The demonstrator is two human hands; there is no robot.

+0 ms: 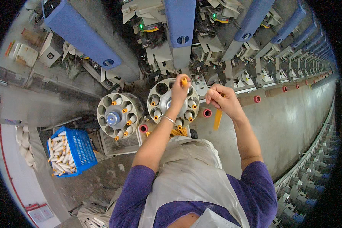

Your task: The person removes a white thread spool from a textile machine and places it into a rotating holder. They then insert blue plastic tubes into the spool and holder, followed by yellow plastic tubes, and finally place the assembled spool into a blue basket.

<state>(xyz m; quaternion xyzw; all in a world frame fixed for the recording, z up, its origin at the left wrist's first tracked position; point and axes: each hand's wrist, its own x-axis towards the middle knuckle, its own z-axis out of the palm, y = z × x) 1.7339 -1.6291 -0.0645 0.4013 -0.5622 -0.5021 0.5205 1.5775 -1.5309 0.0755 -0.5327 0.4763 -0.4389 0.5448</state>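
The person's left hand (179, 92) is closed on a yellow-ended piece (184, 81), held above the right magazine (160, 103), a round pale drum at the middle of the view, on its one o'clock side. Most of that piece is hidden by the fingers. Out toward three o'clock, clear of the drum, the right hand (225, 102) has its fingers curled around a yellow tube (217, 119), whose longer part hangs below the fist.

Yellow-tipped white bobbins (192, 103) sit in the right magazine's pockets at about three, four, five, eight and nine. Toward nine o'clock of the view stands the left magazine (122, 120), blue-hubbed, with similar bobbins from one round to five. At eight, a blue basket (86, 150) is heaped with more of them. Blue machine arms (180, 22) rise at twelve. Beside the right magazine, at four, lies a red-ended roll (207, 113).
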